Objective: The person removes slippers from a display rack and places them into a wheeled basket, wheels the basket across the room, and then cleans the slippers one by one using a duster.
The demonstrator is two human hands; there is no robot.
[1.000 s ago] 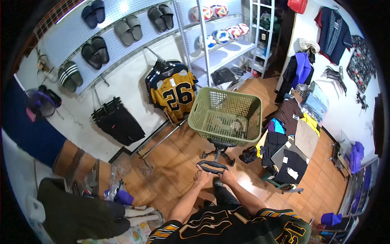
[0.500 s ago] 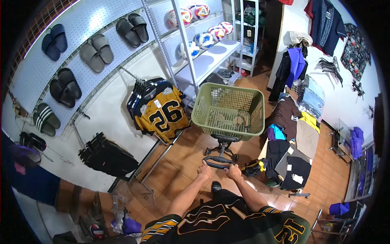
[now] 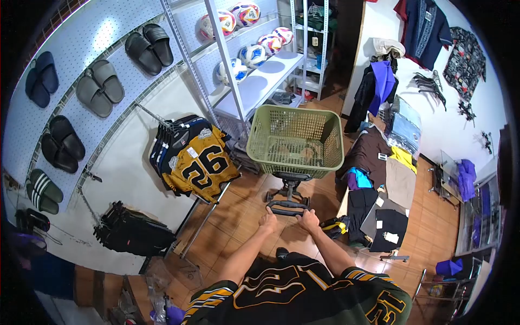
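My left hand (image 3: 267,221) and my right hand (image 3: 308,219) are closed on the two ends of a black cart handle (image 3: 288,205). Beyond the handle stands the cart's green plastic basket (image 3: 295,168), with perforated walls and nothing visible inside. A dark wheeled base (image 3: 290,187) shows under the basket. Both forearms reach forward from a black jersey (image 3: 276,292) with yellow trim.
On the left are wall-mounted slippers (image 3: 100,88), hanging yellow jerseys (image 3: 200,165) and black shorts (image 3: 132,230). Ahead stands a metal shelf (image 3: 260,84) with balls. Right of the basket, a table holds folded clothes (image 3: 398,184). Tiled floor (image 3: 225,227) lies between.
The basket cart has moved forward with both hands on its handle. The yellow jerseys and slippers have shifted left and lower in view, and the ball shelf is nearer.
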